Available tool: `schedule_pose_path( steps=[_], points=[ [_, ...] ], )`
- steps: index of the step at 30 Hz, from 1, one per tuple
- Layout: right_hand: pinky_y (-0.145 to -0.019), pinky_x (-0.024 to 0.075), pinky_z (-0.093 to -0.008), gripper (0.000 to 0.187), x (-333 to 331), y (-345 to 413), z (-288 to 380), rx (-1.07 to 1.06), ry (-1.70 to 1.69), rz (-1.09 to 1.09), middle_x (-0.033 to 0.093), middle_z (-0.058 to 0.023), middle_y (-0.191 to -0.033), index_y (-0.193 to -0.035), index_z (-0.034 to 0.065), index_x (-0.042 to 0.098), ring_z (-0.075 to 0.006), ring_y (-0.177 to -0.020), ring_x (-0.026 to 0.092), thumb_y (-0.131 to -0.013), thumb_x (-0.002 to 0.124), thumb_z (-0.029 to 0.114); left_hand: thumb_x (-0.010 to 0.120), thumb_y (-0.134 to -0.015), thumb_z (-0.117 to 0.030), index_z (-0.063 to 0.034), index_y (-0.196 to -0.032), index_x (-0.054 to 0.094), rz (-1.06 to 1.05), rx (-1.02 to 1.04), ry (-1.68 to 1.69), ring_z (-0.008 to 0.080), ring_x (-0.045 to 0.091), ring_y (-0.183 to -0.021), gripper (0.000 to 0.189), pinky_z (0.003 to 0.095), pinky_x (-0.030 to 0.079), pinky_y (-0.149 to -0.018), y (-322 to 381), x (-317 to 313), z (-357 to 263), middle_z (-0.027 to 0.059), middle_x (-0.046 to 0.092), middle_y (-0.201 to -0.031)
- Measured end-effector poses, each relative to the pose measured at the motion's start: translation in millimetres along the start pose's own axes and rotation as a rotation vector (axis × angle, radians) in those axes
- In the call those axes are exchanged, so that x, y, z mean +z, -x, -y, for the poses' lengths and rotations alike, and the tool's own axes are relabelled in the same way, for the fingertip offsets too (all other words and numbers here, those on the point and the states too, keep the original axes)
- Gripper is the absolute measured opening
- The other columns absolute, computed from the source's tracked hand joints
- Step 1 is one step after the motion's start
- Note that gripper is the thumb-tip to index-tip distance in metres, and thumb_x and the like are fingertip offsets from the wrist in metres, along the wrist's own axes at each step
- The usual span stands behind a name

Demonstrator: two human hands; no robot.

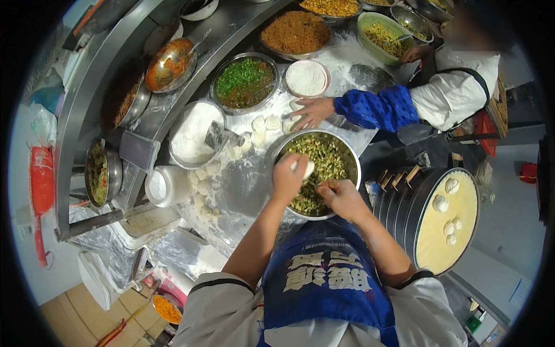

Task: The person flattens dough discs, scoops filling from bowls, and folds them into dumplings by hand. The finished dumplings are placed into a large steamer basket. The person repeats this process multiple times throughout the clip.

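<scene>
A steel bowl [356,173] of chopped green-and-pale filling [327,152] stands right in front of me. Above its left part, my left hand [288,178] cups a white piece of dough [308,170]; the fingers hide much of it. My right hand [344,199] is over the bowl's lower right, thumb and fingertips pinched on what looks like a thin utensil, mostly hidden in the filling. Beyond the bowl lie flattened white dough pieces [259,124]. Smaller floured dough lumps [204,187] are scattered on the metal worktop [243,182] to the left.
A co-worker's hand [314,112] presses on dough just past my bowl. Stacked steamers [446,221] with several buns stand at right. Left are a flour bowl [195,126] with a scraper [217,136] and a white tub [167,186]. Further off sits a green-topped filling bowl [243,82].
</scene>
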State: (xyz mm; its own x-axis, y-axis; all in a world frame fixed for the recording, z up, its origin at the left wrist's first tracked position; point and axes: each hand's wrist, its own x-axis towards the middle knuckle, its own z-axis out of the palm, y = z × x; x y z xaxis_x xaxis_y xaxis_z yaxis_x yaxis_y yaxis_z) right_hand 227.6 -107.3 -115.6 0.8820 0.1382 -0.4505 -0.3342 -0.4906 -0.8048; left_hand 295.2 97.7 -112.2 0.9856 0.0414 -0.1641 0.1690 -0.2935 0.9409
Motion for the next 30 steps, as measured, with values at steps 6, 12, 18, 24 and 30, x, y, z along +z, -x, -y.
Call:
schedule_pose_path(
  steps=[6,12,18,24,30],
  points=[
    [-0.071,0.0512,-0.0361,0.023,-45,40,-11,-0.002,-0.068,0.106,0.065,-0.0091,-0.079,-0.120,0.0032,0.076,-0.0166,-0.075,0.062,-0.107,0.063,0.016,0.063,-0.109,-0.032,-0.0075,-0.122,0.077,0.117,-0.838,1.258,0.0276,0.078,-0.095,0.031,0.0469,0.065,-0.086,-1,0,40,0.0096,0.081,-0.111],
    [-0.068,0.0475,-0.0309,0.030,-21,27,-23,0.162,-0.137,0.119,0.065,0.0015,-0.078,-0.127,0.0002,0.079,-0.0100,-0.073,0.056,-0.108,0.065,0.018,0.062,-0.110,-0.031,-0.0068,-0.119,0.077,0.107,-0.848,1.297,0.0273,0.078,-0.095,0.030,0.0446,0.064,-0.083,13,1,31,0.0098,0.081,-0.109],
    [-0.078,0.0576,-0.0361,0.027,-37,-2,-18,0.087,0.045,0.080,0.077,-0.0147,-0.086,-0.122,0.0050,0.083,-0.0187,-0.082,0.073,-0.102,0.068,0.016,0.069,-0.107,-0.032,-0.0090,-0.119,0.074,0.039,-0.714,0.847,0.0271,0.079,-0.093,0.026,0.0425,0.064,-0.079,-4,2,23,0.0082,0.080,-0.108],
    [-0.089,0.0637,-0.0532,0.031,-9,-35,7,0.007,0.768,-0.027,0.080,-0.0253,-0.102,-0.112,0.0097,0.085,-0.0419,-0.097,0.078,-0.092,0.061,0.013,0.054,-0.114,-0.044,-0.0077,-0.122,0.074,0.244,-0.816,0.981,0.0301,0.080,-0.101,0.042,0.0467,0.068,-0.085,-42,-31,22,0.0142,0.081,-0.111],
    [-0.079,0.0581,-0.0392,0.031,-20,-15,-27,0.162,-0.015,0.159,0.078,-0.0158,-0.088,-0.128,0.0042,0.080,-0.0242,-0.080,0.074,-0.104,0.068,0.020,0.048,-0.114,-0.035,0.0020,-0.118,0.075,0.303,-0.696,1.241,0.0321,0.081,-0.095,0.046,0.0480,0.068,-0.085,-45,-52,30,0.0174,0.081,-0.109]
  ],
)
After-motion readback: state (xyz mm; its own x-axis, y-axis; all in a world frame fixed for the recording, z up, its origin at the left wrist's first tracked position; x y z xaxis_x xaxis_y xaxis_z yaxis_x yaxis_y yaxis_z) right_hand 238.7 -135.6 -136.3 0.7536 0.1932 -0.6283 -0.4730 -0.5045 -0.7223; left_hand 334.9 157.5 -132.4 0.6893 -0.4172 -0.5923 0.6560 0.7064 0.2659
